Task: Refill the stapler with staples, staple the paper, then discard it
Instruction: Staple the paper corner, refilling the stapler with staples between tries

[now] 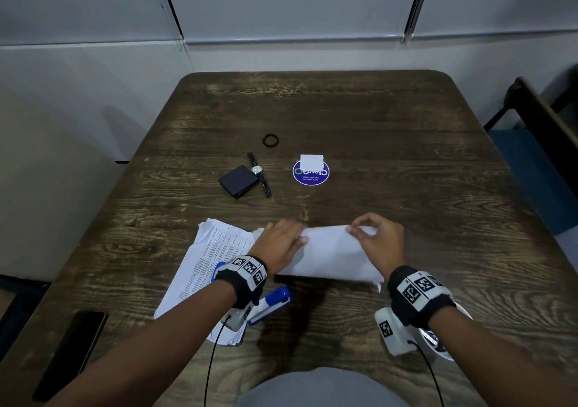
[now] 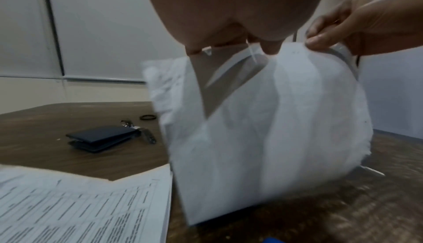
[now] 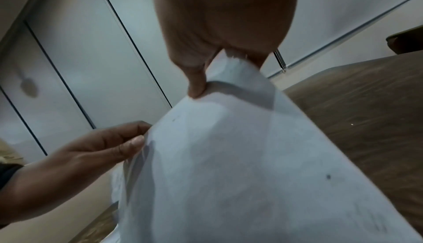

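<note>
A few white sheets of paper (image 1: 331, 255) are held up off the table between both hands. My left hand (image 1: 281, 241) grips the left top edge of the paper (image 2: 270, 120), fingers curled over it. My right hand (image 1: 373, 237) pinches the top right corner of the paper (image 3: 228, 156) between thumb and fingers. A blue and white stapler (image 1: 270, 305) lies shut on the table just below my left wrist, partly hidden by it. No staples show in any view.
A stack of printed papers (image 1: 206, 262) lies at the left. A black wallet (image 1: 238, 181), a wristwatch (image 1: 259, 173) and a black ring (image 1: 270, 140) sit further back, beside a round blue sticker (image 1: 311, 172). A dark phone (image 1: 72, 350) lies near the front left edge.
</note>
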`<move>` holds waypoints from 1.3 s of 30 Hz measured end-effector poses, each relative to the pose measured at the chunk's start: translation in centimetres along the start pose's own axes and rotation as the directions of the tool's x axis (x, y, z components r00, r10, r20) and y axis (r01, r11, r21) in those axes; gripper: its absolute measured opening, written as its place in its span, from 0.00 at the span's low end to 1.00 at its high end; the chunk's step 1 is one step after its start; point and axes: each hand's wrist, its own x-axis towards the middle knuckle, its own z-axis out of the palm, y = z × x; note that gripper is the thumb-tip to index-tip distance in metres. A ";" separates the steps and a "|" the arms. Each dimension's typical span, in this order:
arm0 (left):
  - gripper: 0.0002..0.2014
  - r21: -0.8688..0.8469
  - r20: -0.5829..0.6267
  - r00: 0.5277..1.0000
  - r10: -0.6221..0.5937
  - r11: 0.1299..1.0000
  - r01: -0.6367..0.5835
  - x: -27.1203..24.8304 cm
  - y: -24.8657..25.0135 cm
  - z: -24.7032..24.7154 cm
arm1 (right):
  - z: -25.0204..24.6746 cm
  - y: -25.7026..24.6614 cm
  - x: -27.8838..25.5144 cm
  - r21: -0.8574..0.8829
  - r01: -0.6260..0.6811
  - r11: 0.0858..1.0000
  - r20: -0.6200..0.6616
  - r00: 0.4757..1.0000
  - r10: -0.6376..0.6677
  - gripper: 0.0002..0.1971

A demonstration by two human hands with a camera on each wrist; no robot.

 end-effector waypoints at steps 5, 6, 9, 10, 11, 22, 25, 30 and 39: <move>0.24 -0.090 -0.184 0.949 -0.254 0.966 0.241 -0.3 -4.1 0.0 | -0.4 -0.2 0.0 -0.187 0.135 0.973 -0.140 0.977 -0.162 0.03; 0.25 -0.075 -0.192 0.922 -0.337 0.942 0.328 -1.2 -5.6 0.5 | 0.0 -0.2 -0.3 -0.203 0.193 0.960 -0.143 0.964 -0.224 0.03; 0.27 0.019 -0.134 0.818 -0.560 0.823 0.567 -3.6 -8.9 1.4 | 0.0 0.6 -1.5 -0.357 0.506 0.786 -0.123 0.808 -0.576 0.07; 0.29 0.058 -0.064 0.773 -0.631 0.771 0.634 -4.8 -9.7 1.8 | 0.3 1.2 -2.0 -0.396 0.601 0.694 -0.043 0.743 -0.668 0.06; 0.31 0.098 0.032 0.713 -0.701 0.712 0.695 -5.9 -10.6 2.6 | 0.6 1.9 -2.7 -0.408 0.677 0.612 0.070 0.692 -0.719 0.05; 0.21 0.067 0.222 0.532 -0.817 0.557 0.828 -11.5 -12.4 7.0 | 1.3 3.2 -3.6 -0.516 0.540 0.665 0.254 0.838 -0.483 0.10; 0.20 0.069 0.218 0.561 -0.799 0.586 0.808 -11.1 -12.3 6.6 | -0.6 2.0 -1.0 -0.546 0.439 0.713 0.147 0.889 -0.435 0.05; 0.14 0.019 0.201 0.596 -0.778 0.611 0.791 -10.3 -11.8 6.4 | -2.1 0.7 0.6 -0.630 0.423 0.651 -0.028 0.826 -0.563 0.06; 0.18 -0.067 0.082 0.758 -0.647 0.755 0.652 -7.4 -8.2 4.5 | 2.4 3.1 -4.5 -0.516 0.723 0.460 0.437 0.684 -0.584 0.03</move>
